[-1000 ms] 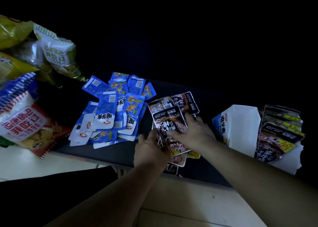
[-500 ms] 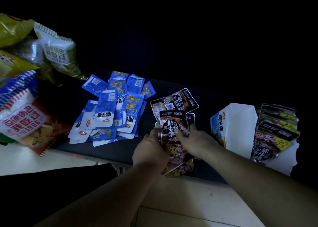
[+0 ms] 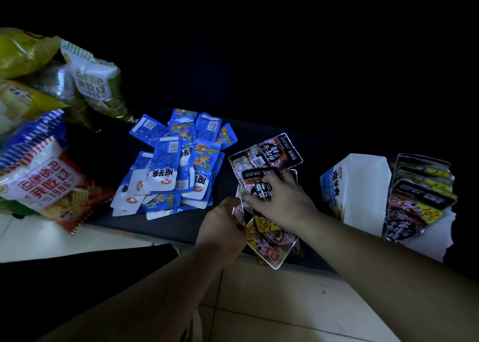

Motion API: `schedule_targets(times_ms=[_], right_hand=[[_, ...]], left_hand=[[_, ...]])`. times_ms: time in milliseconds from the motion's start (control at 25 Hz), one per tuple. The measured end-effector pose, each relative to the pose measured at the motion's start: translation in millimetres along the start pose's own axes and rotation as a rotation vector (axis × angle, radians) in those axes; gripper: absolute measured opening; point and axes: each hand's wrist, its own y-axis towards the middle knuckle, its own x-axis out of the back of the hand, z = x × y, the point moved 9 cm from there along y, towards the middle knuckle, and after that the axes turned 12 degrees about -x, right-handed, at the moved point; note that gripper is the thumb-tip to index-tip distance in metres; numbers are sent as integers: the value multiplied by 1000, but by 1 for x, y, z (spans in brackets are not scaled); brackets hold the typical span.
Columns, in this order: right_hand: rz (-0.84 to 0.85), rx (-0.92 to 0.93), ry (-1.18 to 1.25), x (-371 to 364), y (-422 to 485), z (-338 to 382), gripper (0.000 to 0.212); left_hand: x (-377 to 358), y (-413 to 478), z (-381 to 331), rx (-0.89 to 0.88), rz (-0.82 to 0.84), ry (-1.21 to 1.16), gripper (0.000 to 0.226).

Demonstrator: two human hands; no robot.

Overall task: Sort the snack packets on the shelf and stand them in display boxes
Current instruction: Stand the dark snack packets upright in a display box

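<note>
A stack of black snack packets [image 3: 269, 235] hangs over the front edge of the dark shelf [image 3: 160, 225]. My left hand [image 3: 223, 225] grips the stack's left side. My right hand [image 3: 282, 199] lies on top, fingers pinching the upper black packet [image 3: 255, 183]. Two more black packets [image 3: 267, 152] lie flat just behind. A pile of blue packets [image 3: 176, 165] lies to the left. At the right stands a white and blue display box [image 3: 363, 189], and beside it a box with black packets [image 3: 420, 201] standing upright in a row.
Large snack bags [image 3: 44, 181] in red, blue, green and yellow crowd the shelf's left end. Light floor tiles [image 3: 285, 303] show below the shelf edge. The back of the shelf is dark.
Both hands have gathered the black packets toward the shelf's front edge. The stack has slid nearer to me and my right hand now rests on its top.
</note>
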Motion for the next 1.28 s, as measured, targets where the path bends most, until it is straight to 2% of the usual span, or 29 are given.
schedule_targets(times_ms=[80,200,400,520,600,680,760,840,920,1000,1160,1200,1280], right_hand=[[-45,-74,1,0,5,4,82],[-62,-118,-56,-1,11,4,76],[-57,-143,25,8,9,-13,54],[-31,-145,54,7,3,-21,56],[-1,-152,108,5,-1,-23,55],[21,-168,191,4,-3,-22,44],[17,-193,283,6,-4,-27,36],[20,-191,292,5,-2,-33,40],[21,-182,287,4,-1,-39,46],[1,-180,320,5,1,-44,54],[34,-176,339,7,10,-39,99],[68,-167,335,6,13,-36,105],[118,-142,345,3,17,-30,103]], left_hand=[[2,2,4,4,21,17,52],[23,-2,21,112,-41,-3,59],[80,-15,36,251,-418,11,55],[82,-15,37,228,-509,-62,62],[70,-10,43,247,-474,-150,62],[41,-5,49,255,-309,-265,49],[12,-4,39,179,-72,-140,27],[0,-1,26,82,33,83,12],[6,7,15,31,-21,208,19],[14,19,15,60,-126,219,20],[-3,32,20,99,-144,66,21],[-9,34,19,89,-134,24,29],[-17,35,16,90,-126,-64,54]])
